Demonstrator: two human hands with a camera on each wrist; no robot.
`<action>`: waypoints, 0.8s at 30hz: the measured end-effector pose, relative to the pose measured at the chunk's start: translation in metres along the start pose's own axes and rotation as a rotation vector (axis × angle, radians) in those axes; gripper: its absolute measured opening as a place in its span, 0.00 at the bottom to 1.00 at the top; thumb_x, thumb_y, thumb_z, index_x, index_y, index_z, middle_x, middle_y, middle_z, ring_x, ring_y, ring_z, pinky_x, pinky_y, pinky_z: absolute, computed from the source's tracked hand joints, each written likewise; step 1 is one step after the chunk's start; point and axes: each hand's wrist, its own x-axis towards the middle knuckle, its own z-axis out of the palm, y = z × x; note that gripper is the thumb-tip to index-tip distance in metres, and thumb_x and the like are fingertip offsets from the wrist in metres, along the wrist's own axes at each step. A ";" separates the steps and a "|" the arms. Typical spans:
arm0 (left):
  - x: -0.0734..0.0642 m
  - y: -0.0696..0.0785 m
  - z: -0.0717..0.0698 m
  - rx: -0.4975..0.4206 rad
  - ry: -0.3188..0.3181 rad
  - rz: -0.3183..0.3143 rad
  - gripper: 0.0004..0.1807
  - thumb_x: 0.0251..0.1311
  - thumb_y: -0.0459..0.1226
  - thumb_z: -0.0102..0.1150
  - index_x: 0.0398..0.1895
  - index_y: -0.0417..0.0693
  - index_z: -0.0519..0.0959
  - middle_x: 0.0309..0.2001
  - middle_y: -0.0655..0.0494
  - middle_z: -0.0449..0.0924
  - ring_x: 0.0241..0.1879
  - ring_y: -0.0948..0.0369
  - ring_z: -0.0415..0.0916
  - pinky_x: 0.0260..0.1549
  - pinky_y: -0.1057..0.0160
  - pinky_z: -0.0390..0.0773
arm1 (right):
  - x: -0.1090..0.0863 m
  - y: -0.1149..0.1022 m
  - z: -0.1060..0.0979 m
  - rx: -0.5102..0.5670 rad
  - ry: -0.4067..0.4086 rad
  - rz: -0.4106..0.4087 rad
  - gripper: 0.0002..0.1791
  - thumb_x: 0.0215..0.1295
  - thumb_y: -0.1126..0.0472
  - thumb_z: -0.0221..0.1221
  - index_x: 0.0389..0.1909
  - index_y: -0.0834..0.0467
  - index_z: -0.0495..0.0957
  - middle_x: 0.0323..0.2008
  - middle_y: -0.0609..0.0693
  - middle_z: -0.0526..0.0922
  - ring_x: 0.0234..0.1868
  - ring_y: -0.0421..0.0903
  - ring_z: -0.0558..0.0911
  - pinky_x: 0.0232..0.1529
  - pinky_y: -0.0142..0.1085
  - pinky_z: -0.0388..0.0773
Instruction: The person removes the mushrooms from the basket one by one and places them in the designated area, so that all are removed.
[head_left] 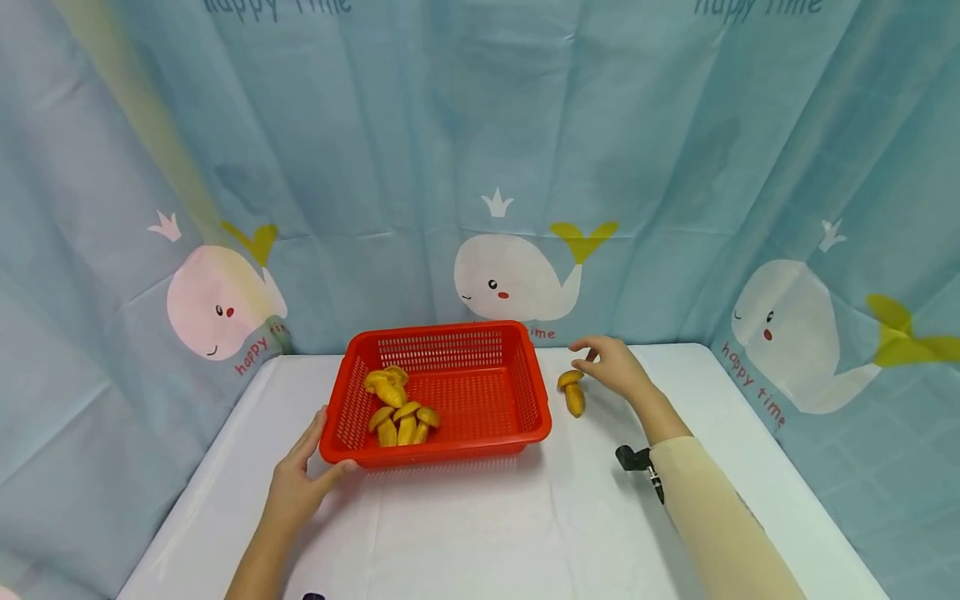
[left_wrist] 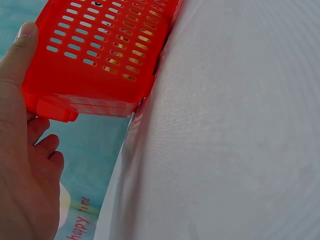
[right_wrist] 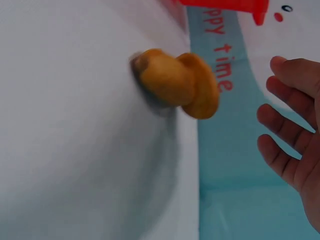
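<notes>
**Lone mushroom (head_left: 574, 397) to the right of the red basket (head_left: 535, 375), stem toward the near side**

On the white table (head_left: 465, 533), just beside the basket's right end: the yellow-brown mushroom, lying on its side. Long axis running mostly near to far, with a slight slant; cap at the far end, stem tip pointing near and a little right. Blurred in the right wrist view.

Close by, on the far right of that mushroom: the right hand (head_left: 613, 367), thumb and fingers apart and loosely bent, with a gap between fingertips and mushroom in the right wrist view. Along the forearm, a pale sleeve (head_left: 712, 508); beside the cuff, a small black device (head_left: 633, 458).

At the basket's near left corner: the left hand (head_left: 296, 483), holding on, thumb against the near side and fingers along the left side.

Inside the basket, all toward the left: a row of three mushrooms (head_left: 406, 423) at the near wall, caps far and stems near; farther back, a clump (head_left: 387, 386), probably of two, hard to count because of overlap, with one stem pointing near and slightly right.

Behind the table, a blue curtain (head_left: 480, 125) with printed whales (head_left: 517, 279).
</notes>
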 end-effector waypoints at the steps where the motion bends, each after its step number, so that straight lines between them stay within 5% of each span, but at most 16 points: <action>1: 0.000 0.000 0.000 0.001 0.001 -0.002 0.54 0.57 0.49 0.75 0.80 0.79 0.50 0.80 0.63 0.55 0.79 0.54 0.54 0.64 0.37 0.69 | 0.002 -0.005 -0.002 -0.002 0.001 -0.003 0.17 0.68 0.55 0.67 0.56 0.52 0.84 0.48 0.52 0.86 0.42 0.49 0.81 0.40 0.43 0.80; 7: 0.000 0.000 0.000 0.018 0.000 -0.010 0.54 0.57 0.49 0.75 0.80 0.79 0.49 0.80 0.64 0.55 0.79 0.58 0.53 0.68 0.66 0.64 | 0.013 -0.031 -0.017 -0.005 0.002 -0.046 0.17 0.69 0.54 0.66 0.57 0.49 0.83 0.50 0.52 0.86 0.43 0.49 0.82 0.38 0.42 0.80; 9: 0.000 0.000 0.000 0.018 -0.001 -0.011 0.54 0.57 0.49 0.75 0.80 0.79 0.49 0.80 0.64 0.55 0.79 0.57 0.53 0.68 0.64 0.65 | 0.017 -0.041 -0.020 -0.003 0.006 -0.065 0.17 0.69 0.54 0.66 0.57 0.48 0.83 0.50 0.51 0.85 0.43 0.49 0.82 0.38 0.42 0.80; 14: 0.000 0.000 -0.001 -0.002 -0.002 -0.007 0.54 0.57 0.49 0.75 0.80 0.78 0.49 0.81 0.60 0.55 0.79 0.52 0.53 0.65 0.37 0.68 | 0.028 -0.070 -0.024 -0.021 0.006 -0.132 0.15 0.70 0.54 0.66 0.56 0.49 0.84 0.50 0.48 0.86 0.42 0.48 0.82 0.39 0.41 0.82; 24: 0.000 -0.001 0.000 -0.007 0.001 -0.001 0.54 0.56 0.49 0.75 0.80 0.78 0.50 0.81 0.57 0.55 0.79 0.50 0.53 0.65 0.35 0.68 | 0.055 -0.118 -0.023 -0.057 -0.038 -0.238 0.14 0.70 0.55 0.65 0.55 0.50 0.84 0.52 0.46 0.86 0.40 0.45 0.80 0.37 0.39 0.81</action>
